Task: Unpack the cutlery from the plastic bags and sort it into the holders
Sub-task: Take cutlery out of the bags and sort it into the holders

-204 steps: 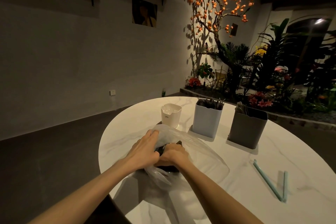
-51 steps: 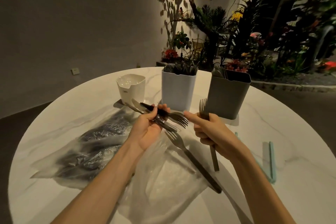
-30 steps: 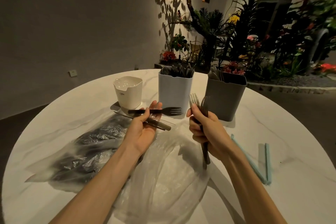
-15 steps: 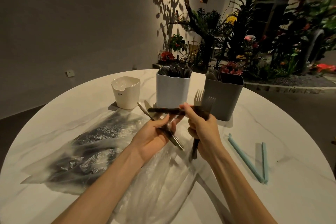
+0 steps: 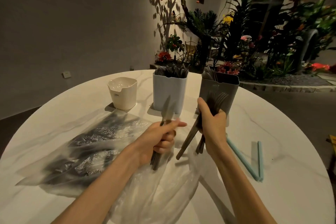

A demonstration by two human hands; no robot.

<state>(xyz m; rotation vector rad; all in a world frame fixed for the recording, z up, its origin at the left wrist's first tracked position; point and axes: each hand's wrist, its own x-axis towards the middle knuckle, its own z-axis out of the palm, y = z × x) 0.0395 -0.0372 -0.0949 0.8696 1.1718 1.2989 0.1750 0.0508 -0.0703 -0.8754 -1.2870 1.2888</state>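
Observation:
My left hand (image 5: 160, 138) is closed around a few knives (image 5: 167, 110), blades pointing up in front of the light blue holder (image 5: 170, 92). My right hand (image 5: 211, 123) grips a bunch of forks (image 5: 217, 101), tines up, just in front of the dark grey holder (image 5: 219, 92). Both holders stand at the back of the table with cutlery in them. A small cream holder (image 5: 122, 92) stands to their left; its contents are hidden. An emptied clear plastic bag (image 5: 160, 192) lies under my forearms. Another crumpled bag (image 5: 87, 143) lies to the left.
The round white marble table (image 5: 281, 132) carries two light blue sealing sticks (image 5: 254, 160) to the right of my right arm. Beyond the table's far edge are a planter bed with plants and a wall.
The black-handled fork passed from my left hand to my right, which now holds several forks. My left hand turned the knives upright. Both hands moved slightly apart.

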